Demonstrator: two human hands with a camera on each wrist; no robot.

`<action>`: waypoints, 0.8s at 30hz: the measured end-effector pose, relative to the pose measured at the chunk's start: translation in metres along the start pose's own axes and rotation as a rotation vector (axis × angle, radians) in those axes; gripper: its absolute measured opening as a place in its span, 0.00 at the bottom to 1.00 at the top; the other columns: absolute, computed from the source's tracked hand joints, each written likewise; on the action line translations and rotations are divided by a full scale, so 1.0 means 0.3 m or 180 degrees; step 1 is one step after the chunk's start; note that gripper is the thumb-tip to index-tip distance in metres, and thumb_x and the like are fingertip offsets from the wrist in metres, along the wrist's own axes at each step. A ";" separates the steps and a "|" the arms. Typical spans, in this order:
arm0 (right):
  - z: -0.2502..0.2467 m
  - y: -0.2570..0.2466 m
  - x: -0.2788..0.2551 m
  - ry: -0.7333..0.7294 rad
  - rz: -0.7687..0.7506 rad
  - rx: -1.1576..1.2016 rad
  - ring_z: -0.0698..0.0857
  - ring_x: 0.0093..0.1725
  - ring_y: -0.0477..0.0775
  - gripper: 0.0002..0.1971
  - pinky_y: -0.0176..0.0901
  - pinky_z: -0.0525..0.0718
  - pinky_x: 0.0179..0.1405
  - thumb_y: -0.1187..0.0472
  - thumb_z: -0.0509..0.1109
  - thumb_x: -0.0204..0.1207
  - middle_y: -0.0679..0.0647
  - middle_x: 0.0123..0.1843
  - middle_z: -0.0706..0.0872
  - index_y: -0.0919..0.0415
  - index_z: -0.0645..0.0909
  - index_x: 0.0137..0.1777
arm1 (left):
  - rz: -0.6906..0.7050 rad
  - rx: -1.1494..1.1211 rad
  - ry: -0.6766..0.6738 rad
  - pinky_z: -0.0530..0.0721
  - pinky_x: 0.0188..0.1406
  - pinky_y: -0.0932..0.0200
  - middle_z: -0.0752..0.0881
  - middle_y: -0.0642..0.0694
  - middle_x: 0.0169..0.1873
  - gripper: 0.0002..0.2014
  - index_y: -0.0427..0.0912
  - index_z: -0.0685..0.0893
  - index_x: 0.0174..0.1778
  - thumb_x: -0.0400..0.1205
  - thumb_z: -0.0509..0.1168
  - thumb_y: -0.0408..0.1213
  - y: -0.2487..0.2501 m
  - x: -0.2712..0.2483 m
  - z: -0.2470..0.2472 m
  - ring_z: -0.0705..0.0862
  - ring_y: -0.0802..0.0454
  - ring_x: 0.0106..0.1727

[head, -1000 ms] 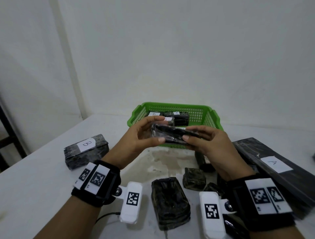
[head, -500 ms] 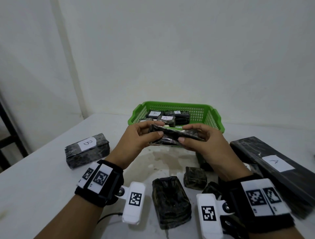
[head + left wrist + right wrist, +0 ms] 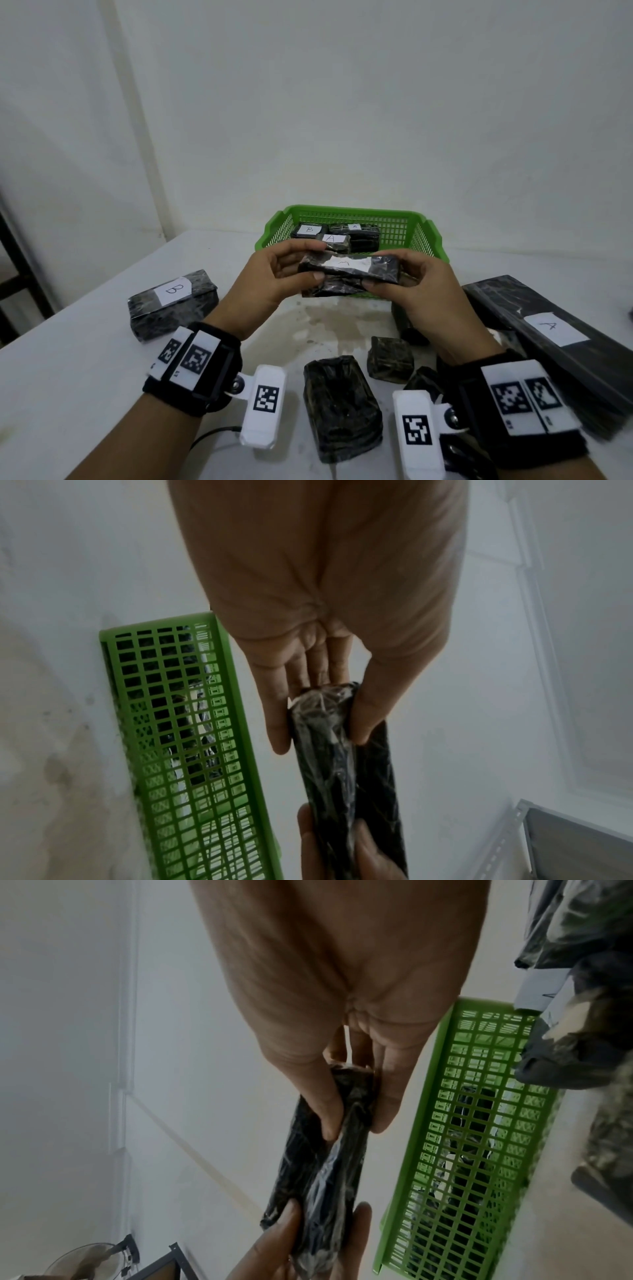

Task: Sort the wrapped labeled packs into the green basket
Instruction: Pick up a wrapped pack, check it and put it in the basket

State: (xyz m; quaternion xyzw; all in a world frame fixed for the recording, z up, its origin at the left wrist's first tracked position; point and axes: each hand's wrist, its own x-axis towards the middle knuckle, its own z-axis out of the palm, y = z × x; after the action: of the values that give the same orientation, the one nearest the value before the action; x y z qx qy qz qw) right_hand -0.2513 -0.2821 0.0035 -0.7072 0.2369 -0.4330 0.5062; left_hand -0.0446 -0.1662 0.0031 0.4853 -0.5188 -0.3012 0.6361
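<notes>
A flat black wrapped pack [image 3: 349, 274] with a white label facing up is held level in the air, just in front of the green basket [image 3: 419, 236]. My left hand [image 3: 274, 274] pinches its left end between thumb and fingers, and my right hand [image 3: 407, 277] pinches its right end. The left wrist view shows the pack [image 3: 329, 750] edge-on between my left hand's [image 3: 318, 712] thumb and fingers beside the basket wall [image 3: 192, 750]. The same pack [image 3: 329, 1150] appears in my right hand [image 3: 356, 1104] in the right wrist view. Inside the basket lie packs labelled B [image 3: 308, 230] and A [image 3: 334, 240].
On the white table [image 3: 68, 377] a pack labelled B [image 3: 171, 308] lies at the left. A long flat pack labelled A [image 3: 561, 342] lies at the right. Several unlabelled dark wrapped lumps [image 3: 342, 404] sit between my wrists. A wall stands close behind the basket.
Both hands have turned the pack so that its white label now faces up. The pack stays in front of the basket at about the same height.
</notes>
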 end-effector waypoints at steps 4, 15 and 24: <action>-0.013 -0.006 -0.002 -0.0263 0.0177 -0.0013 0.93 0.58 0.42 0.32 0.39 0.89 0.60 0.66 0.90 0.61 0.46 0.61 0.92 0.48 0.88 0.66 | 0.0171 0.0074 0.0038 0.86 0.64 0.53 0.91 0.43 0.63 0.24 0.39 0.85 0.67 0.74 0.75 0.22 0.001 0.000 -0.004 0.87 0.47 0.68; -0.013 0.003 0.002 0.0009 0.0264 0.0296 0.94 0.59 0.49 0.22 0.56 0.90 0.67 0.64 0.87 0.69 0.50 0.58 0.96 0.50 0.91 0.62 | -0.0374 -0.0337 -0.0378 0.86 0.68 0.47 0.87 0.37 0.69 0.25 0.37 0.81 0.74 0.79 0.71 0.36 0.011 0.002 0.019 0.85 0.40 0.71; -0.008 0.004 0.008 -0.0010 0.0368 0.0467 0.95 0.56 0.53 0.25 0.52 0.90 0.63 0.60 0.86 0.66 0.54 0.54 0.96 0.58 0.88 0.64 | -0.0352 -0.0030 0.0005 0.87 0.64 0.46 0.88 0.26 0.52 0.16 0.30 0.89 0.60 0.80 0.74 0.35 -0.012 0.013 -0.018 0.87 0.40 0.56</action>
State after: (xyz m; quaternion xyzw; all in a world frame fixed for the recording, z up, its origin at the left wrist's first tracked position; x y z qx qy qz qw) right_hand -0.2520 -0.2854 0.0034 -0.6540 0.2442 -0.4182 0.5812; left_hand -0.0380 -0.1694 0.0012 0.5104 -0.4893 -0.3379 0.6212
